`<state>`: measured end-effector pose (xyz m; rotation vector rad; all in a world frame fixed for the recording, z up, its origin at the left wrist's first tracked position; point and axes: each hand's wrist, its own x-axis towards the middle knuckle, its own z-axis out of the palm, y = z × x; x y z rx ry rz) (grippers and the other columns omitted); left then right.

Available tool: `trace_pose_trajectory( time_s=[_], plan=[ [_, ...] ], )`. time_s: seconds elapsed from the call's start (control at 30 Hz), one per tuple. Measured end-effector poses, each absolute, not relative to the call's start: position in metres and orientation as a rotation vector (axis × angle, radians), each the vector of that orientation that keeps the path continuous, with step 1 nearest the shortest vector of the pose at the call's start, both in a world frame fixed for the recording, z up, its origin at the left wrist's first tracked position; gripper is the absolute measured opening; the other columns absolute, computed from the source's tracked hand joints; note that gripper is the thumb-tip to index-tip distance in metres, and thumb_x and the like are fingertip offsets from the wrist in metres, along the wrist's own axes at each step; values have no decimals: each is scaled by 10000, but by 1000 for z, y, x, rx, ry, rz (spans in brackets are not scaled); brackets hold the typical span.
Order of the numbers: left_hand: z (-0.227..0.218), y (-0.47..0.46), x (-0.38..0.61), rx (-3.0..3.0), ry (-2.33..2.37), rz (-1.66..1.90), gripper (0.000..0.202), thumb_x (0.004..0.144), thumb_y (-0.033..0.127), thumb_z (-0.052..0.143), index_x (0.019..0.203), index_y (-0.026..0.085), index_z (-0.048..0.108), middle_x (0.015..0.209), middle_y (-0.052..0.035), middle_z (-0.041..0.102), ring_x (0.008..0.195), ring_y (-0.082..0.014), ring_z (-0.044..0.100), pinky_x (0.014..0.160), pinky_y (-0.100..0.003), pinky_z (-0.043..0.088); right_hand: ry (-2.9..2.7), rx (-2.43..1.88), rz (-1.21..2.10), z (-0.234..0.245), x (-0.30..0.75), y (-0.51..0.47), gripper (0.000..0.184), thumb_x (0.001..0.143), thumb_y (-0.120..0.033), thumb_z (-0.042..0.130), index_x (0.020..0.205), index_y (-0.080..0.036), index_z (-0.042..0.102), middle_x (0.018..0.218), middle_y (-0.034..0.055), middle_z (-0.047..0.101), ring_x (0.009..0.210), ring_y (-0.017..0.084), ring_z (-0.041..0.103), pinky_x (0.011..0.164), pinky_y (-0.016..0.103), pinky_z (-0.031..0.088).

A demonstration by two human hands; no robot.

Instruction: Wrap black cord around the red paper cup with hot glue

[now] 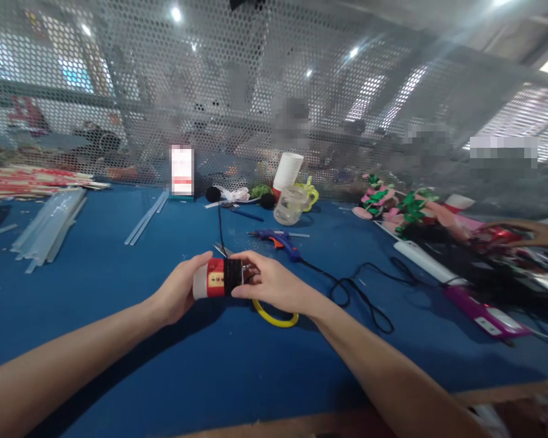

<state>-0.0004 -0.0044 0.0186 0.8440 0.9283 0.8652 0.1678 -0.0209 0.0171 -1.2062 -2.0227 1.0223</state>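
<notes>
Between my two hands a paper cup (pixel 215 278) lies on its side, white at one end with a red printed band. Black yarn (pixel 232 277) is wound around its right part. From there a strand runs back to a black yarn ball (pixel 212 194) near the mesh wall. My left hand (pixel 181 289) is closed around the white end. My right hand (pixel 267 281) grips the yarn-wrapped end, its fingers curled at the cup's edge. Beneath my right hand lie scissors with a yellow handle (pixel 276 317), partly hidden.
Beyond my hands sits a blue glue gun (pixel 278 238) with a trailing cord. Glue sticks (pixel 50 225) are piled at left. Stacked paper cups (pixel 287 170), a clear plastic cup (pixel 291 205) and a lit phone (pixel 182 170) stand along the mesh wall. Another person's hand (pixel 525 231) is at right, near a purple power strip (pixel 486 313).
</notes>
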Motion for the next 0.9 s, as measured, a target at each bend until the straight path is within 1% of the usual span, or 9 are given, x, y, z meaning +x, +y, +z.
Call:
trace_pose_trajectory(
  time_s=[0.17, 0.27, 0.33, 0.4, 0.47, 0.57, 0.77, 0.83, 0.9],
  plan=[
    [28, 3, -6, 790, 946, 706, 252, 689, 350, 497, 612, 117, 558, 498, -12, 570, 439, -107, 514, 451, -208, 393, -2197, -1136, 556, 25, 163, -29, 501, 634, -210, 610, 1085, -182, 394, 1091, 71, 461, 996, 173, 441, 850, 337, 358],
    [29, 4, -8, 790, 939, 691, 250, 683, 350, 508, 622, 114, 562, 506, -11, 570, 434, -100, 509, 446, -204, 389, -2269, -1060, 459, 26, 160, -33, 492, 671, -160, 563, 1117, -163, 354, 1119, 92, 423, 1073, 167, 375, 903, 331, 317],
    [27, 2, -6, 839, 935, 741, 223, 681, 327, 523, 630, 113, 564, 503, 1, 564, 432, -89, 498, 444, -192, 376, -2265, -1061, 472, 24, 161, -34, 554, 678, -210, 565, 1164, -173, 302, 1160, 99, 392, 1102, 177, 348, 914, 347, 306],
    [26, -2, -4, 927, 915, 781, 218, 684, 316, 530, 623, 110, 568, 487, 13, 552, 425, -76, 479, 433, -178, 351, -2234, -1111, 524, 23, 163, -33, 604, 678, -305, 563, 1193, -188, 271, 1185, 100, 379, 1101, 194, 354, 902, 370, 316],
    [24, -4, -3, 999, 893, 781, 227, 681, 320, 538, 623, 105, 576, 486, 16, 554, 425, -69, 467, 428, -172, 330, -2207, -1181, 568, 21, 164, -31, 594, 667, -364, 562, 1175, -188, 311, 1157, 101, 415, 1062, 206, 397, 873, 380, 340],
    [23, -5, -4, 1021, 874, 757, 235, 670, 329, 553, 644, 99, 589, 517, 6, 572, 448, -72, 477, 449, -175, 335, -2198, -1209, 541, 17, 162, -31, 541, 652, -350, 583, 1119, -167, 381, 1094, 98, 463, 1013, 195, 437, 856, 357, 354],
    [23, -3, -5, 976, 948, 717, 234, 644, 335, 577, 619, 103, 570, 511, 2, 565, 438, -77, 479, 440, -178, 337, -2232, -1161, 507, 18, 166, -25, 548, 653, -401, 565, 1106, -142, 397, 1083, 99, 485, 980, 175, 466, 830, 299, 376],
    [21, -4, -5, 1010, 959, 743, 227, 640, 328, 583, 615, 103, 568, 502, 7, 560, 427, -67, 464, 428, -169, 318, -2119, -1381, 483, 24, 179, -12, 455, 729, -404, 472, 1096, -143, 409, 1050, 87, 518, 913, 150, 508, 777, 266, 405],
    [17, -5, -5, 1070, 950, 757, 246, 646, 345, 572, 616, 100, 571, 503, 7, 558, 429, -65, 455, 428, -168, 306, -1946, -1782, 323, 27, 196, 4, 361, 780, -374, 405, 1056, -146, 453, 1003, 81, 545, 900, 147, 515, 789, 260, 389]
  ],
)
